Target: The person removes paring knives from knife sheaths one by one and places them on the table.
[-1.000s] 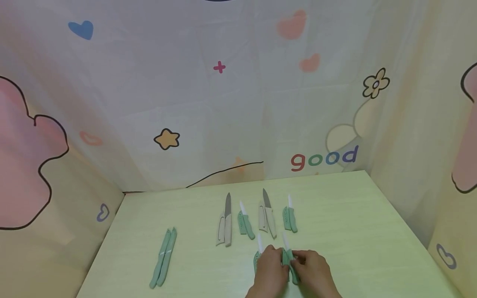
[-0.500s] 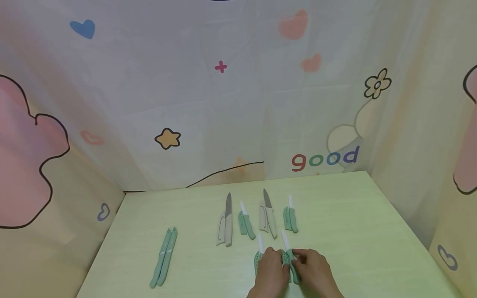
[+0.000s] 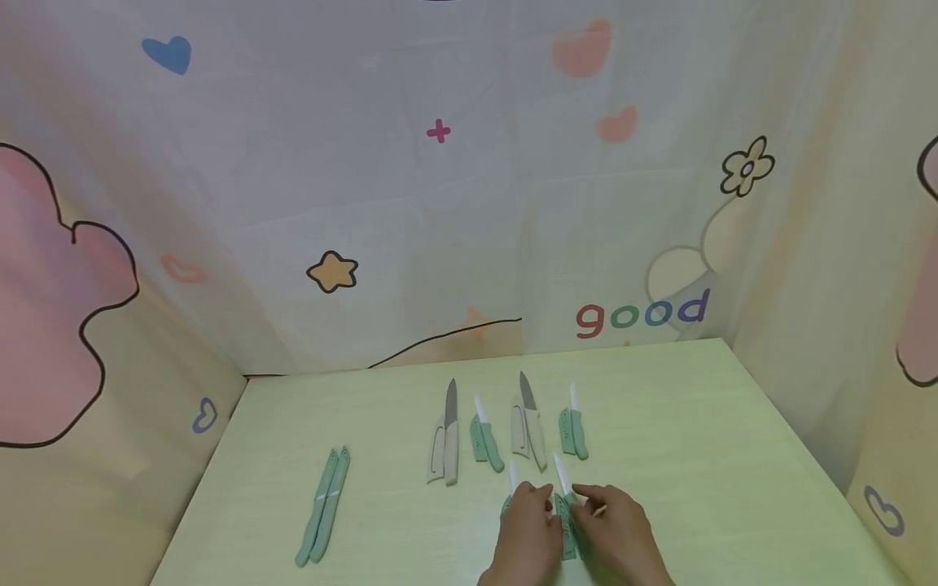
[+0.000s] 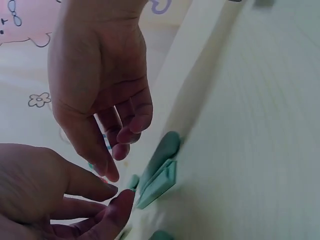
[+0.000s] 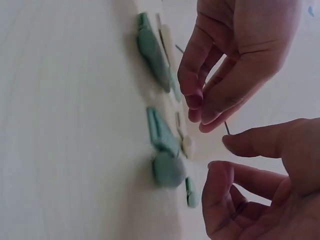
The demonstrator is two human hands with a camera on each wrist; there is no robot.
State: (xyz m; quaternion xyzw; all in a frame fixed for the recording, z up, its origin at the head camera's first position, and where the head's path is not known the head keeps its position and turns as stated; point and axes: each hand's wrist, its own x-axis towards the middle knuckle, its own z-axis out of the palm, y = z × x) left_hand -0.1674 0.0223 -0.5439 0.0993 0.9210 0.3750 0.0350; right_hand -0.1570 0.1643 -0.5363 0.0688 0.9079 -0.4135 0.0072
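Both hands hang just over the table at the front with nothing in them, fingers loosely curved. Below and between them lies a green-handled paring knife with a white blade [image 3: 561,474], its green sheath [image 3: 565,529] right beside the handle. My left hand [image 3: 523,533] is left of that sheath and partly covers a second green paring knife, whose white blade [image 3: 513,472] sticks out beyond it. My right hand [image 3: 619,533] hides much of the first knife's handle in the head view. In the left wrist view, my right hand [image 4: 100,75] shows a gap above the green handle [image 4: 162,155].
Behind the hands, a row holds a beige knife [image 3: 451,448] and another beige knife [image 3: 535,439], alternating with a green paring knife [image 3: 487,443] and another green paring knife [image 3: 577,431], each beside its sheath. Two sheathed green knives [image 3: 322,509] lie together at left. A printed curtain [image 3: 410,203] stands behind.
Both hands have let go of the green knife and its sheath and lifted slightly, with the left moving a little left. The knives stay in place, and the head view has shifted slightly.
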